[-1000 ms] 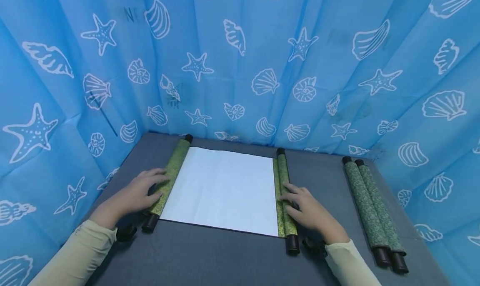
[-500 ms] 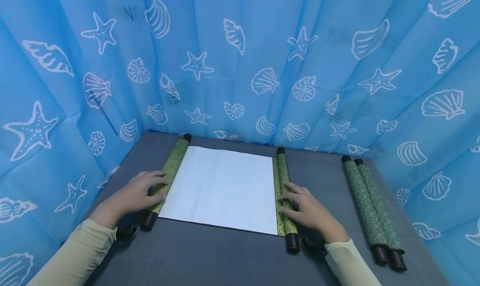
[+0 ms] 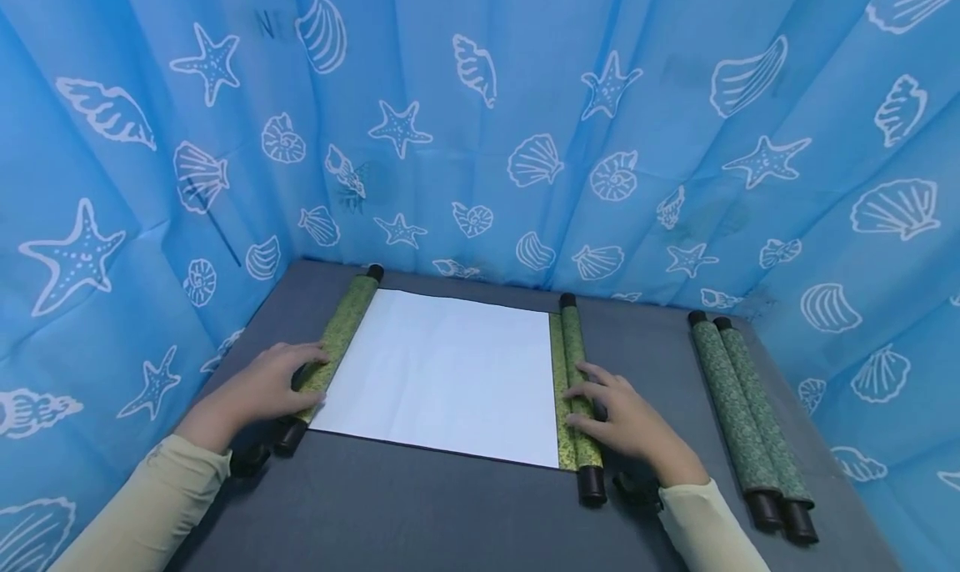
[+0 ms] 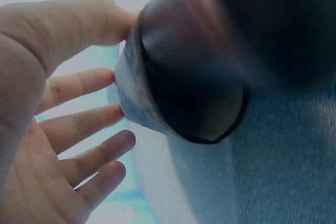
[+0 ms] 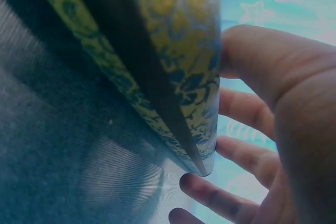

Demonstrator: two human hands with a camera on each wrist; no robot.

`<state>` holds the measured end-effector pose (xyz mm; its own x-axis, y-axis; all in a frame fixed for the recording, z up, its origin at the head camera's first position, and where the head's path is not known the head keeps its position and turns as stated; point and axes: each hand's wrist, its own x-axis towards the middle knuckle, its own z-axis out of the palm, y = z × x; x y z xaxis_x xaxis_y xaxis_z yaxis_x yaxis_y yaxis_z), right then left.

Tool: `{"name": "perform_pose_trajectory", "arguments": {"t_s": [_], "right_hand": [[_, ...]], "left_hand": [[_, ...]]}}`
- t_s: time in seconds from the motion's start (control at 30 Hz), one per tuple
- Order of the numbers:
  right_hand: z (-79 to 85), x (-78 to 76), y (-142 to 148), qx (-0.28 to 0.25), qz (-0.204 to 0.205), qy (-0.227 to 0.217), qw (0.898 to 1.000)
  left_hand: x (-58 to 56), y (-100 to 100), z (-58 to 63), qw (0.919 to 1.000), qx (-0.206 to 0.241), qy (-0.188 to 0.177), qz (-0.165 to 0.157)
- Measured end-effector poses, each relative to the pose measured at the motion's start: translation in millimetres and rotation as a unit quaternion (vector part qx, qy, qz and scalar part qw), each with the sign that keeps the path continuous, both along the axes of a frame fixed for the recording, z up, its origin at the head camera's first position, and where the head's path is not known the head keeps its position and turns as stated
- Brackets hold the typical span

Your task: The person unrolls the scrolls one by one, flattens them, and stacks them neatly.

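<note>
A hanging scroll lies partly unrolled, its white paper [image 3: 450,380] flat between two rolled ends. My left hand [image 3: 262,380] lies over the green-gold left roll [image 3: 348,313], thumb and fingertips touching its surface. In the left wrist view, the left hand's fingers [image 4: 79,129] are spread and nearly straight beside the roll's hollow end [image 4: 220,119], which has a dark rod knob. My right hand [image 3: 626,413] rests its thumb and fingertips on the slimmer right roll [image 3: 573,338]. In the right wrist view, that roll's patterned cloth [image 5: 184,40] meets the right hand's fingertips.
Two green rolled scrolls [image 3: 735,413] with dark knobs lie side by side at the right of the grey table [image 3: 450,514]. A blue curtain [image 3: 480,122] printed with shells and starfish hangs behind and beside the table.
The left roll and my left hand have moved left and slightly away, so a wider stretch of white paper shows. My right hand stays on the right roll; the head view has shifted slightly.
</note>
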<state>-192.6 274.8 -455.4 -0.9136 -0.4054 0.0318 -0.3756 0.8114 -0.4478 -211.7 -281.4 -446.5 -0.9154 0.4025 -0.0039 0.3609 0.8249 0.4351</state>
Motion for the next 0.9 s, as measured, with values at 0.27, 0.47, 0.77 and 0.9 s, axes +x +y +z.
{"name": "perform_pose_trajectory", "arguments": {"t_s": [0.27,0.47,0.77,0.9], "right_hand": [[-0.4,-0.9,3,-0.005,0.003,-0.003,1.000],[-2.5,0.5,2,0.002,0.002,-0.014,1.000],[-0.1,3.3,-2,-0.001,0.000,-0.026,1.000],[-0.8,3.4,-1,0.002,-0.002,-0.032,0.999]], "left_hand": [[-3.3,-9,0.2,0.9999,-0.003,0.008,0.006],[-1.4,-8,-2.7,0.9994,-0.020,0.001,0.029],[-0.1,-1,-5.4,0.9997,-0.017,0.007,-0.018],[-3.3,2,-4.6,0.9989,-0.025,-0.004,-0.039]]}}
